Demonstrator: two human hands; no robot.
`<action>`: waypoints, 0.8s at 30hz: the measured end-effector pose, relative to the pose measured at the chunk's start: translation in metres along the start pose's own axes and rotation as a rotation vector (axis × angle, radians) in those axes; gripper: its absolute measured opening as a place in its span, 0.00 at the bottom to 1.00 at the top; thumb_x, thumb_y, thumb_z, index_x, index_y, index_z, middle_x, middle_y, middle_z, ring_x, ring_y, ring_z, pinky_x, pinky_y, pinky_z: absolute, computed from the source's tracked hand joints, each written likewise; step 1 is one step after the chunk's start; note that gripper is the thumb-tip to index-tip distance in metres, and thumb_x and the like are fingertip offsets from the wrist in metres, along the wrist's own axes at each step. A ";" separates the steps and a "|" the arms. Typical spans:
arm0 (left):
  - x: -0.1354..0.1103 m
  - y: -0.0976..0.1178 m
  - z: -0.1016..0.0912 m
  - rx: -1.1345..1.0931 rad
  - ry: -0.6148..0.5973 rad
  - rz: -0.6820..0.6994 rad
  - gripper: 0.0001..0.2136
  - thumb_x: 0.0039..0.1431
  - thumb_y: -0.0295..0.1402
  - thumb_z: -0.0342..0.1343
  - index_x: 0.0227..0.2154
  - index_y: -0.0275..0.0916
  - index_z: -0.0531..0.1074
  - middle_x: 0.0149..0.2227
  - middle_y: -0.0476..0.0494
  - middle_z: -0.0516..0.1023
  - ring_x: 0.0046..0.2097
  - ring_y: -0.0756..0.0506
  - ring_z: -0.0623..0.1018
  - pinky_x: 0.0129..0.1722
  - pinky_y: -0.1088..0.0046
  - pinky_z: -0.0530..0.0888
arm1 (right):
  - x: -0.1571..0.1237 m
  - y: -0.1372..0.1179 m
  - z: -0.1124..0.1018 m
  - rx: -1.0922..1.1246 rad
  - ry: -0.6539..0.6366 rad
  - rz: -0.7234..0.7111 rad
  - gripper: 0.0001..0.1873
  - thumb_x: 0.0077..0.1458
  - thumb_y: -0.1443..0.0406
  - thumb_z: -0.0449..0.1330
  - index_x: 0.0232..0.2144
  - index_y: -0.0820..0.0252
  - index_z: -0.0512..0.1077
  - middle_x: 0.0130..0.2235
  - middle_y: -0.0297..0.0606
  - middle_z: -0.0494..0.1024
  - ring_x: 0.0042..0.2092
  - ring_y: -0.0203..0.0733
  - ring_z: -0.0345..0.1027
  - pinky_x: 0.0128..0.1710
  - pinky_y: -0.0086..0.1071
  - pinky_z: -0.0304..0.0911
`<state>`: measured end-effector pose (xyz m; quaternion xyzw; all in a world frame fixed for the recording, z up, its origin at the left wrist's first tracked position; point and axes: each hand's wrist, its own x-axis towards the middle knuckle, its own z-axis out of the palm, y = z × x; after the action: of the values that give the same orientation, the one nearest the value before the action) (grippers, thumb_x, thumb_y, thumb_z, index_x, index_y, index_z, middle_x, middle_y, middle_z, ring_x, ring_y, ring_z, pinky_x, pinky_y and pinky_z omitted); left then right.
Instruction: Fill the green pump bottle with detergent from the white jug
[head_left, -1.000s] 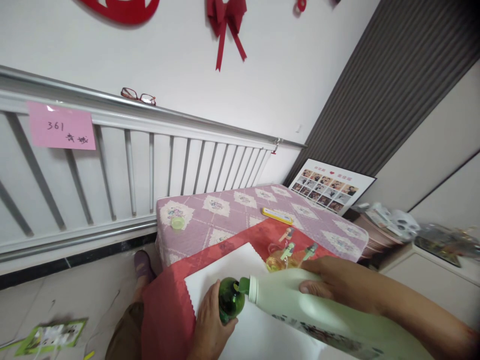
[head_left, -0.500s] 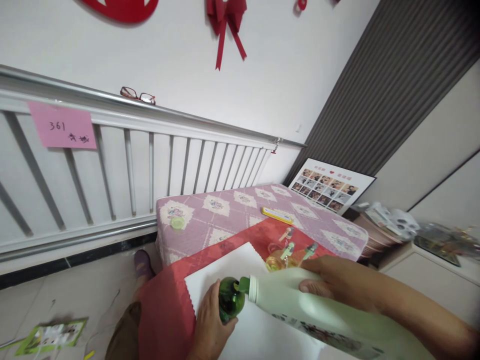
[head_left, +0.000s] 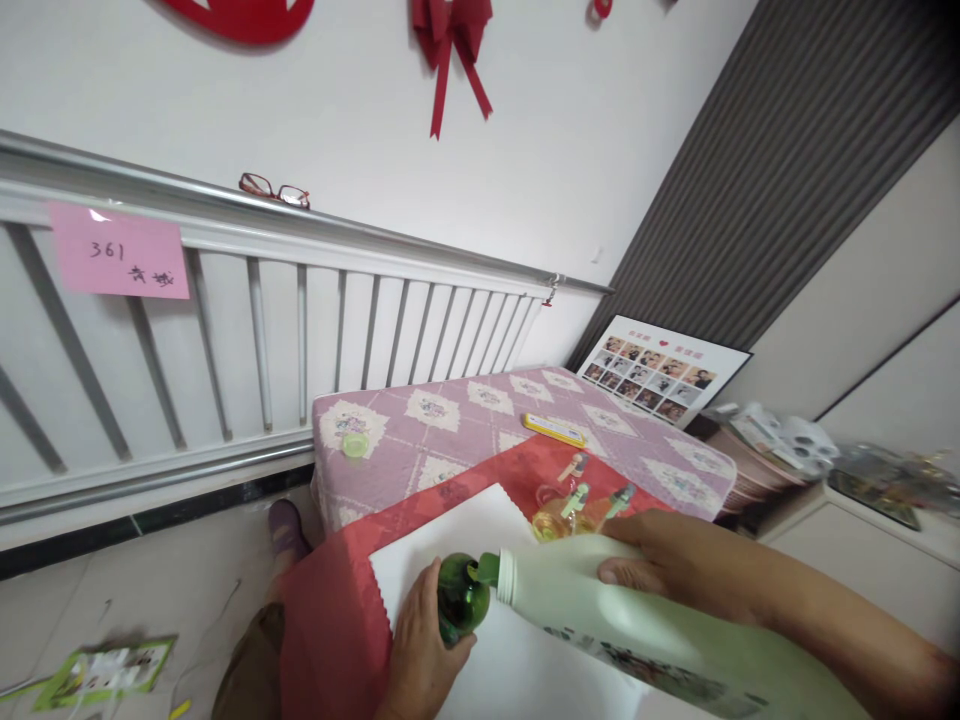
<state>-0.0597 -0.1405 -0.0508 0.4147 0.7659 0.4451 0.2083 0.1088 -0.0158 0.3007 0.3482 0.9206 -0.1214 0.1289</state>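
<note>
The small green bottle (head_left: 463, 598) is gripped by the left hand (head_left: 420, 650). The tilted white jug (head_left: 637, 625) is clasped by the right hand (head_left: 667, 565), spout touching the bottle mouth.

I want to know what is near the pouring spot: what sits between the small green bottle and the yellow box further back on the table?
In the head view, three small spray bottles stand on the red cloth.

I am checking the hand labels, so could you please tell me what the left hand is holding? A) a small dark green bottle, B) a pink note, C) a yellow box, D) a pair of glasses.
A: the left hand wraps the small dark green bottle, whose mouth meets the spout of the large pale green jug tilted by the right hand.
</note>
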 end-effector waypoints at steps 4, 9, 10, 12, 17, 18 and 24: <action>0.000 0.001 -0.001 -0.001 -0.005 0.002 0.42 0.47 0.31 0.59 0.68 0.33 0.55 0.72 0.33 0.64 0.72 0.37 0.65 0.73 0.57 0.63 | 0.000 -0.001 -0.002 0.017 -0.086 0.030 0.23 0.62 0.44 0.54 0.36 0.55 0.78 0.44 0.48 0.85 0.45 0.59 0.79 0.44 0.46 0.70; 0.000 0.002 -0.002 -0.004 -0.019 -0.011 0.43 0.47 0.32 0.58 0.69 0.33 0.54 0.72 0.33 0.63 0.72 0.36 0.64 0.73 0.55 0.62 | 0.000 -0.003 -0.003 0.016 -0.093 0.044 0.22 0.61 0.45 0.55 0.34 0.55 0.76 0.43 0.49 0.85 0.44 0.59 0.78 0.43 0.46 0.69; 0.000 0.002 -0.002 -0.006 -0.023 -0.006 0.43 0.48 0.32 0.58 0.69 0.32 0.54 0.72 0.32 0.63 0.72 0.36 0.64 0.73 0.55 0.62 | 0.000 -0.003 -0.003 0.015 -0.099 0.043 0.22 0.61 0.46 0.55 0.35 0.55 0.76 0.43 0.49 0.85 0.44 0.59 0.78 0.43 0.46 0.69; 0.000 0.002 -0.002 -0.009 -0.028 0.001 0.43 0.48 0.32 0.58 0.69 0.31 0.54 0.72 0.32 0.63 0.73 0.36 0.64 0.73 0.54 0.62 | 0.000 -0.004 -0.003 0.009 -0.107 0.042 0.22 0.62 0.46 0.54 0.35 0.55 0.76 0.44 0.49 0.84 0.45 0.60 0.78 0.43 0.46 0.69; 0.000 0.003 -0.003 0.010 -0.030 -0.003 0.43 0.48 0.32 0.58 0.69 0.31 0.53 0.72 0.32 0.63 0.73 0.36 0.64 0.73 0.54 0.62 | -0.001 -0.004 -0.003 0.006 -0.105 0.047 0.21 0.62 0.46 0.53 0.37 0.54 0.76 0.44 0.48 0.84 0.46 0.59 0.79 0.44 0.46 0.70; 0.000 0.004 -0.003 0.010 -0.033 -0.003 0.43 0.48 0.32 0.58 0.69 0.31 0.53 0.72 0.32 0.63 0.72 0.36 0.64 0.73 0.54 0.63 | -0.001 -0.005 -0.004 0.010 -0.104 0.045 0.21 0.62 0.46 0.53 0.37 0.54 0.76 0.44 0.47 0.85 0.46 0.59 0.79 0.45 0.46 0.70; -0.001 0.006 -0.005 0.004 -0.033 -0.009 0.43 0.47 0.31 0.58 0.68 0.30 0.54 0.72 0.31 0.63 0.72 0.36 0.64 0.73 0.55 0.63 | -0.001 -0.004 -0.004 0.005 -0.104 0.052 0.22 0.62 0.46 0.54 0.35 0.55 0.76 0.44 0.48 0.85 0.47 0.61 0.78 0.44 0.47 0.70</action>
<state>-0.0604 -0.1421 -0.0427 0.4189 0.7652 0.4355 0.2223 0.1064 -0.0181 0.3050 0.3656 0.9030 -0.1381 0.1786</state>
